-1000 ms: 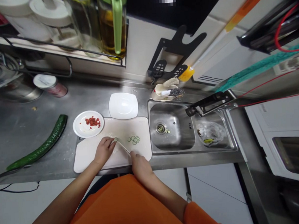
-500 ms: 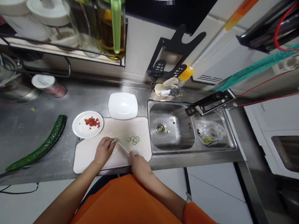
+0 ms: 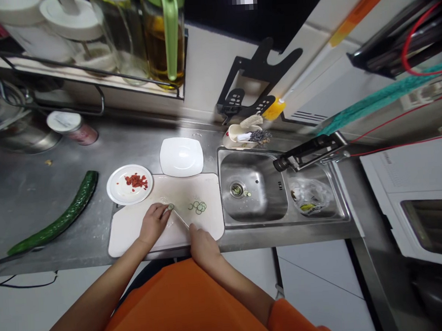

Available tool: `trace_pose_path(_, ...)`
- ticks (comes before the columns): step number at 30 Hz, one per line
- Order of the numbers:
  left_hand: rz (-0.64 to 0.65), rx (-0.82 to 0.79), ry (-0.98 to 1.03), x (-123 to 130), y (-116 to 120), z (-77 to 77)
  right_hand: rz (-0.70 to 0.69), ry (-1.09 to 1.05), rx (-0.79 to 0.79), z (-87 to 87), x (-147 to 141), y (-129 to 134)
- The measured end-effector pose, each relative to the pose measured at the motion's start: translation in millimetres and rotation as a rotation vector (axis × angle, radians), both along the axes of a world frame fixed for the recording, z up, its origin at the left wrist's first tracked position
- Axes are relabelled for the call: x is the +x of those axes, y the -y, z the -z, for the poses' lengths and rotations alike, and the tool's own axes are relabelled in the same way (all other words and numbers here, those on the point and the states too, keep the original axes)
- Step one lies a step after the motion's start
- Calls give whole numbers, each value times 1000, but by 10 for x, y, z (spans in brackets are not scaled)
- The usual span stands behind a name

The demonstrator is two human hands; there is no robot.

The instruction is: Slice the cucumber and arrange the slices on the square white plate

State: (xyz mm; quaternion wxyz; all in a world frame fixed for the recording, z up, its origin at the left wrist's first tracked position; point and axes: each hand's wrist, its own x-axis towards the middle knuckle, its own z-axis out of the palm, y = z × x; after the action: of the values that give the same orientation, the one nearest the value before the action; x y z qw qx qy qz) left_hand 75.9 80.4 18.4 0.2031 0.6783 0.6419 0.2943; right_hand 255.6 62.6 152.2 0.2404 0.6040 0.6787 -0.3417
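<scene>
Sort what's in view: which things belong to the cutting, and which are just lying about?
Belong: knife in right hand, cucumber piece in left hand, cutting board, cucumber slices.
Lying about, it seems: whole cucumber, jar, oil bottle, pot, plastic bag.

One left hand [image 3: 152, 222], one right hand [image 3: 205, 245], one knife [image 3: 181, 218] and one cucumber piece [image 3: 171, 206] are over one cutting board [image 3: 130, 230]. Several cucumber slices [image 3: 200, 206], too overlapped to count, lie toward its right edge; along its back edge, one round plate [image 3: 119, 191] and one square plate [image 3: 181, 157]. The countertop [image 3: 127, 141] bears one whole cucumber [image 3: 62, 218] toward its front edge and one jar [image 3: 74, 128] toward its back edge.
</scene>
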Motion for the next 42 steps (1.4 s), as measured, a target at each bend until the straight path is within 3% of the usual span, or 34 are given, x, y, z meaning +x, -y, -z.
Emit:
trace_pose_path(9,11,-19,-27,5,-11,-47,14,-3,-43,-44,40,19)
trace_pose_path(18,-7,-85,18,27,-68,-125,34,-9,-51,-63,452,213)
trace_pose_path(22,-36,-207,52,48,-85,-223,54,1,-35,-36,556,255)
trace_pose_path(26,-115,-292,37,-45,-85,-300,66,6,-19,-42,615,267)
trace_pose_path(30,-161,-238,-64,-234,-83,-316,50,26,-8,-45,683,289)
trace_pose_path(35,-33,-55,-126,-194,-99,-289,40,38,-9,-54,726,309)
trace_pose_path(38,130,-47,-58,92,-183,-267,58,45,-25,-72,717,308)
trace_pose_path(42,311,-164,-53,545,-362,-224,67,55,-38,-88,704,313)
